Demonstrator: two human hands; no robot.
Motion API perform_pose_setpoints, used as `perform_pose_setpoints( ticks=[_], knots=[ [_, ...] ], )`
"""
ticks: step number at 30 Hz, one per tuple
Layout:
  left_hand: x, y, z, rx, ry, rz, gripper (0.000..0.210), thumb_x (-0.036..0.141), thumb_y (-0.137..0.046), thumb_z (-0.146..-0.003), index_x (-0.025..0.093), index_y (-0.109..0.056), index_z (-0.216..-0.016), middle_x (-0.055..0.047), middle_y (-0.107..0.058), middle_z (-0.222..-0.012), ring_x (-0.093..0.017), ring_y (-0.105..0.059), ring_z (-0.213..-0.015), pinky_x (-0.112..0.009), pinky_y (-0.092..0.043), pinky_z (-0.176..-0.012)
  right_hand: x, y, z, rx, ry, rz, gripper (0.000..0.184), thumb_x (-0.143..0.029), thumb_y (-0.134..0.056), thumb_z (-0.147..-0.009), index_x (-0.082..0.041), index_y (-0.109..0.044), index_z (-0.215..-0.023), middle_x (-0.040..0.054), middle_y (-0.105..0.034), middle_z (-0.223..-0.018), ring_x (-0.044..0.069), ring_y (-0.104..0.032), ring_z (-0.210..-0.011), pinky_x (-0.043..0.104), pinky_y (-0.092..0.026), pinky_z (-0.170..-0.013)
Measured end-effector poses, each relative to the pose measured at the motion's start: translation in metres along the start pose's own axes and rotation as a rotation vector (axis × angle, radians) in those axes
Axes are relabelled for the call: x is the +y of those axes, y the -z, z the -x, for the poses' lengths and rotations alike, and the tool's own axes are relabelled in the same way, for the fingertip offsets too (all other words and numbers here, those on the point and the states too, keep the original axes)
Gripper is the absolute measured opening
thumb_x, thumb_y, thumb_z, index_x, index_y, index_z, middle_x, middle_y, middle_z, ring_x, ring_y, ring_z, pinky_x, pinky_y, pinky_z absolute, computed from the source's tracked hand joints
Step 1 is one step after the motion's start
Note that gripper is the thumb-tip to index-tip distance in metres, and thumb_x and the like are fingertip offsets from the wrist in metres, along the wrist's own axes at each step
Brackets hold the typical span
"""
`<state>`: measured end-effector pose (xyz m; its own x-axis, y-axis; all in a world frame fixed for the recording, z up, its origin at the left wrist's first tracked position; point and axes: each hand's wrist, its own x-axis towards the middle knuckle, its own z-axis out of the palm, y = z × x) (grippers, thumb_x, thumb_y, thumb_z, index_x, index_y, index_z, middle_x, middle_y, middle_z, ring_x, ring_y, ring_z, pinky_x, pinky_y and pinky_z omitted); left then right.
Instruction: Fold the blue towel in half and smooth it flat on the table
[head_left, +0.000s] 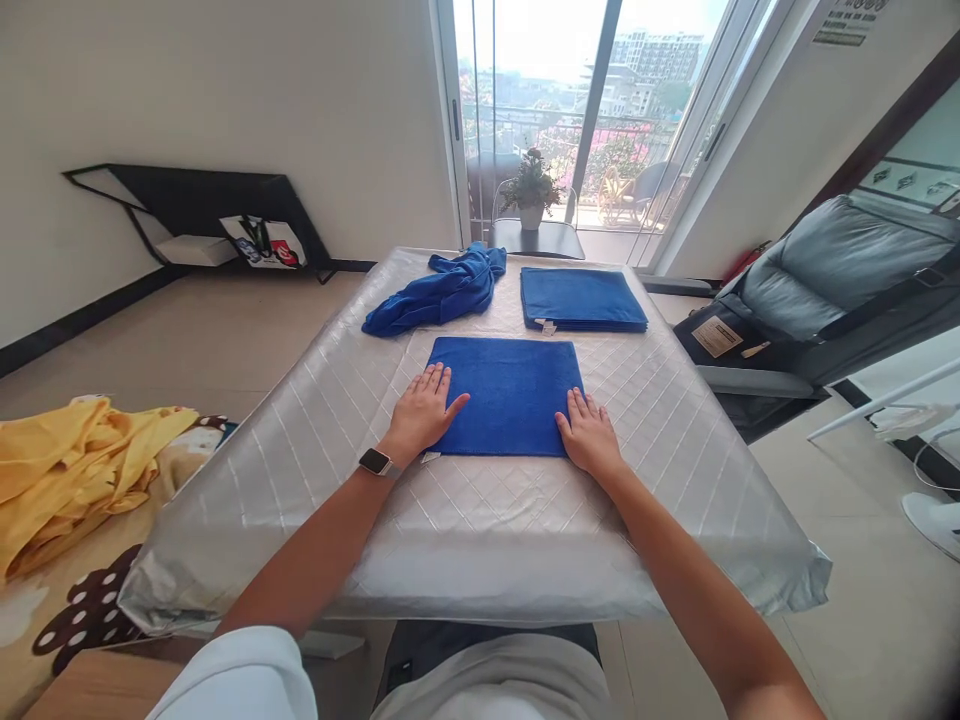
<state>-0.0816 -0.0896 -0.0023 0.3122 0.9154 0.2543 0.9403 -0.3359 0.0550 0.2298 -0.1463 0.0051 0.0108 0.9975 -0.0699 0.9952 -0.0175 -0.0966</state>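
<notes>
On the middle of the silver-covered counter (300, 450) I see a blue cloth (514, 395) folded into a flat rectangle, the left hand (424, 407) and right hand (590, 432) resting on its left and right edges, fingers extended, grasping nothing. This piece looks nearly done, like the neat blue stack (581, 298) at far right, while the crumpled blue bundle (442, 292) at far left is not yet folded. The cloth's long axis seems to run left to right, its white tag (430, 457) at the near left corner.

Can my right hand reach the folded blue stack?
Probably yes: the right hand touches the near blue cloth, and nothing stands between it and the folded blue stack beyond.
</notes>
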Motion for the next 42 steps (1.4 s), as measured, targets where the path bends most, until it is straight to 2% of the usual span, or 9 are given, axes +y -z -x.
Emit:
perform_pose_setpoints(
  ticks=[3,8,12,15,20,27,33,37,42],
  knots=[
    [0.029,0.004,0.004,-0.004,-0.182,0.029,0.08,0.061,-0.019,-0.108,0.003,-0.042,-0.158,-0.022,-0.037,-0.166,-0.031,-0.031,-0.157,-0.047,-0.028,-0.128,0.0,0.001,0.0,-0.005,0.003,-0.017,0.066,-0.043,-0.019,-0.111,-0.012,-0.023,-0.168,0.0076,-0.019,-0.175,0.026,-0.018,-0.161,0.046,-0.015,-0.13],
    [0.112,-0.003,-0.003,-0.066,-0.469,0.128,0.075,0.061,-0.019,-0.109,0.011,-0.042,-0.158,-0.015,-0.039,-0.167,-0.023,-0.03,-0.157,-0.041,-0.026,-0.129,0.001,0.003,0.001,-0.01,0.021,-0.015,0.066,-0.042,-0.021,-0.11,-0.011,-0.023,-0.168,0.0088,-0.019,-0.175,0.027,-0.019,-0.161,0.048,-0.016,-0.13],
    [0.164,-0.013,-0.025,-0.088,-0.524,0.192,0.076,0.06,-0.02,-0.109,0.007,-0.038,-0.16,-0.017,-0.036,-0.167,-0.025,-0.027,-0.159,-0.042,-0.023,-0.13,0.005,0.006,0.004,-0.039,0.053,0.009,0.064,-0.036,-0.024,-0.109,-0.012,-0.022,-0.169,0.0075,-0.016,-0.175,0.027,-0.015,-0.162,0.047,-0.016,-0.13],
    [0.173,-0.018,-0.033,-0.08,-0.488,0.239,0.075,0.06,-0.021,-0.109,0.009,-0.032,-0.163,-0.016,-0.034,-0.168,-0.024,-0.025,-0.159,-0.043,-0.021,-0.13,0.007,0.008,0.005,-0.05,0.07,0.004,0.064,-0.035,-0.023,-0.109,-0.016,-0.021,-0.169,0.0062,-0.017,-0.175,0.026,-0.015,-0.162,0.046,-0.017,-0.13],
    [0.159,-0.022,-0.021,-0.116,-0.447,0.236,0.077,0.061,-0.019,-0.108,0.009,-0.029,-0.164,-0.015,-0.033,-0.169,-0.022,-0.024,-0.16,-0.04,-0.019,-0.131,0.007,0.005,0.003,-0.026,0.084,-0.004,0.062,-0.041,-0.023,-0.11,-0.02,-0.024,-0.169,0.0065,-0.017,-0.175,0.029,-0.018,-0.161,0.05,-0.018,-0.129],
    [0.129,-0.016,-0.007,-0.159,-0.395,0.161,0.081,0.066,-0.017,-0.107,0.01,-0.033,-0.163,-0.014,-0.03,-0.17,-0.024,-0.024,-0.16,-0.042,-0.018,-0.131,0.006,0.001,0.001,0.008,0.045,-0.045,0.064,-0.042,-0.022,-0.111,-0.013,-0.026,-0.168,0.0068,-0.02,-0.174,0.028,-0.022,-0.16,0.049,-0.019,-0.13],
    [0.063,-0.004,0.025,-0.206,-0.256,0.112,0.074,0.064,-0.02,-0.107,0.02,-0.026,-0.167,-0.008,-0.026,-0.172,-0.022,-0.02,-0.161,-0.043,-0.016,-0.132,0.007,0.0,0.0,0.006,0.045,-0.026,0.064,-0.042,-0.021,-0.11,-0.015,-0.025,-0.168,0.006,-0.02,-0.174,0.027,-0.021,-0.161,0.048,-0.018,-0.13],
    [0.014,0.0,0.047,-0.233,-0.075,0.075,0.076,0.063,-0.018,-0.107,0.016,-0.025,-0.167,-0.009,-0.023,-0.173,-0.024,-0.017,-0.161,-0.047,-0.014,-0.132,0.009,-0.004,-0.002,0.011,0.048,0.004,0.064,-0.043,-0.022,-0.11,-0.017,-0.025,-0.168,0.0051,-0.021,-0.174,0.027,-0.021,-0.16,0.048,-0.018,-0.13],
    [-0.013,-0.001,0.058,-0.241,0.073,0.098,0.079,0.061,-0.016,-0.107,0.01,-0.022,-0.167,-0.013,-0.018,-0.173,-0.027,-0.015,-0.162,-0.048,-0.017,-0.131,0.012,-0.008,-0.005,0.016,0.03,0.039,0.064,-0.043,-0.023,-0.11,-0.018,-0.024,-0.169,0.0043,-0.021,-0.175,0.026,-0.021,-0.16,0.047,-0.021,-0.129]
  ],
)
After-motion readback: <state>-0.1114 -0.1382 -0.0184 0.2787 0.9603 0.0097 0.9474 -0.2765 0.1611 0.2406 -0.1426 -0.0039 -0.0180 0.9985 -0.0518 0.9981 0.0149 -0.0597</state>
